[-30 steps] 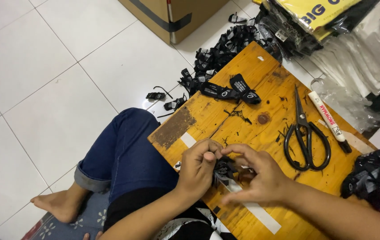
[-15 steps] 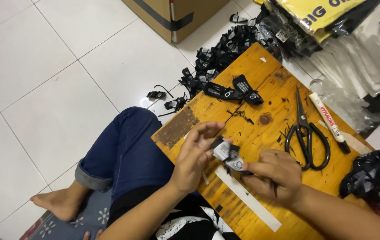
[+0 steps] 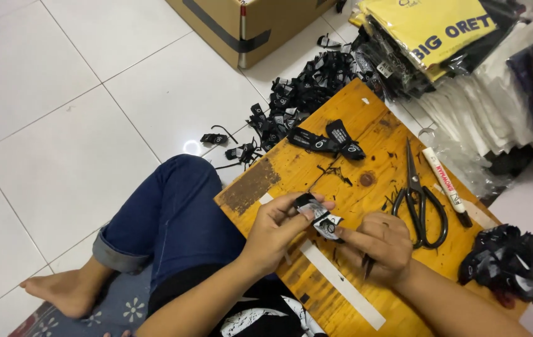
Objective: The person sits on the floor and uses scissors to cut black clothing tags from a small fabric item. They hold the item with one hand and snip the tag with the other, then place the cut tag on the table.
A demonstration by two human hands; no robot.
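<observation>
Two hands work over the wooden board [image 3: 316,175], which serves as landmark for all below. Left hand [image 3: 279,228], at the board's near-left edge, pinches a small black label [image 3: 309,205] w/ white print btwn thumb and fingertips. Right hand [image 3: 382,243], just right of it, lies lower on the board, fingers loosely curled, index touching the label's far end; whether it grips anything I can't tell.

Change vs. a sec ago: both hands sat bunched tight together around the label; half a sec ago the right one dropped away toward the board's near side. Now it's back up at the label, so the piece is stretched btwn the two hands, approx. mid-board, slightly lifted off the wood. My read: label is being folded or straightened, one of many.

Left of the board: tiled floor [image 3: 60,125], bent leg in blue jeans [image 3: 166,224], a few stray black scraps [image 3: 213,138]. At the board's far-left corner: pile of black labels [image 3: 307,93], cardboard box [image 3: 248,25] beyond. On the board: two black labels [image 3: 326,140] laid crossed, white strip [image 3: 341,284] near edge, scissors [image 3: 419,203] right of the hands, marker [image 3: 446,186] next. Off the board's right end: heap of black labels [image 3: 513,262]; stacked bags [image 3: 466,56] behind.

Nothing blocks the hands; scissors are near the right hand.
</observation>
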